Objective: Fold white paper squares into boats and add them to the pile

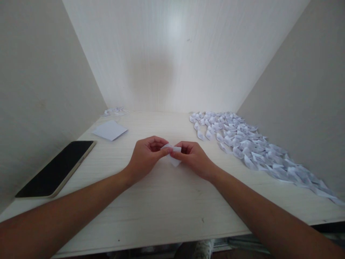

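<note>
Between my two hands is a small piece of folded white paper (pixel 174 162), held just above the middle of the pale table. My left hand (pixel 147 154) pinches its left side between thumb and fingers. From the right, my right hand (pixel 191 156) grips the same paper, and the two thumbs nearly meet on it. One pointed end hangs down below the thumbs. The fingertips hide part of its folds.
A heap of small folded white paper pieces (pixel 242 140) spreads along the right wall. Left, a stack of square white paper (pixel 110 130) lies before some paper strips (pixel 115 111). A dark-screened phone (pixel 58 169) lies at near left. Walls enclose the table (pixel 161 212) on three sides.
</note>
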Available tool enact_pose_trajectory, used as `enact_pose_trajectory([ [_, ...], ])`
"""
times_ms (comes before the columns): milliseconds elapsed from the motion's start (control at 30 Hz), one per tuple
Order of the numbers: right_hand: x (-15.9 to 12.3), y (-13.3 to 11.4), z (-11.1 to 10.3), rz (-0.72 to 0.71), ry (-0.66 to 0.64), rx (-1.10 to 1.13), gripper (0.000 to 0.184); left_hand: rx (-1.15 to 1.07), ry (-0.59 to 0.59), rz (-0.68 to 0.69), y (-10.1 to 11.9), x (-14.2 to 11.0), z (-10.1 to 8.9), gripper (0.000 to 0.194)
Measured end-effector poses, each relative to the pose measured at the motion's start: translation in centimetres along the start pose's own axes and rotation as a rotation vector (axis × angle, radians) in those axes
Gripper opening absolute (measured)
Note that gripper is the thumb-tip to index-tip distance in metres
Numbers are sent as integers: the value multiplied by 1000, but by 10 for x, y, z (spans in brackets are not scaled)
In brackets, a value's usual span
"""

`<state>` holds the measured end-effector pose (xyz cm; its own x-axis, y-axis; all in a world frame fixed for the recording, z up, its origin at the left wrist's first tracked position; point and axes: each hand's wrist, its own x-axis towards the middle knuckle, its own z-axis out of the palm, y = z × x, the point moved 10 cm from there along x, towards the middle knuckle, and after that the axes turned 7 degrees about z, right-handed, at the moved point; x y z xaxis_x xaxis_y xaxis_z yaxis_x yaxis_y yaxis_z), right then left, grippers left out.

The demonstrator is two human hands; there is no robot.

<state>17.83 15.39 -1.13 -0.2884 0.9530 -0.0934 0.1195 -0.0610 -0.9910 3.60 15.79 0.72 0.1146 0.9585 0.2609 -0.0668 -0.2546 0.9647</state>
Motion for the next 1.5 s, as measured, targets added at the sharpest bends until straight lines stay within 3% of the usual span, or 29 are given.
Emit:
enact_pose_trajectory([
  [200, 0, 2, -2, 21, 17, -18, 31, 1, -57, 43, 4, 2, 4, 22],
  [533, -4, -8, -2, -34, 52, -80, 26, -60, -207, -1, -4, 5, 15, 24],
  [767, -6, -13, -1, -74, 77, -202, 20, -266, -295, -254, -33, 4, 17, 23],
  [1200, -5, -19, 6, -173, 27, -447, 20, -3, -461, -214, -32, 4, 21, 25],
  [1400, 0, -11, -6, -98, 51, -182, 18, 10, -381, -182, -27, 7, 18, 26],
  [1500, 1, -8, -8, -80, 68, -160, 17, 68, -413, -198, -31, 5, 19, 21],
])
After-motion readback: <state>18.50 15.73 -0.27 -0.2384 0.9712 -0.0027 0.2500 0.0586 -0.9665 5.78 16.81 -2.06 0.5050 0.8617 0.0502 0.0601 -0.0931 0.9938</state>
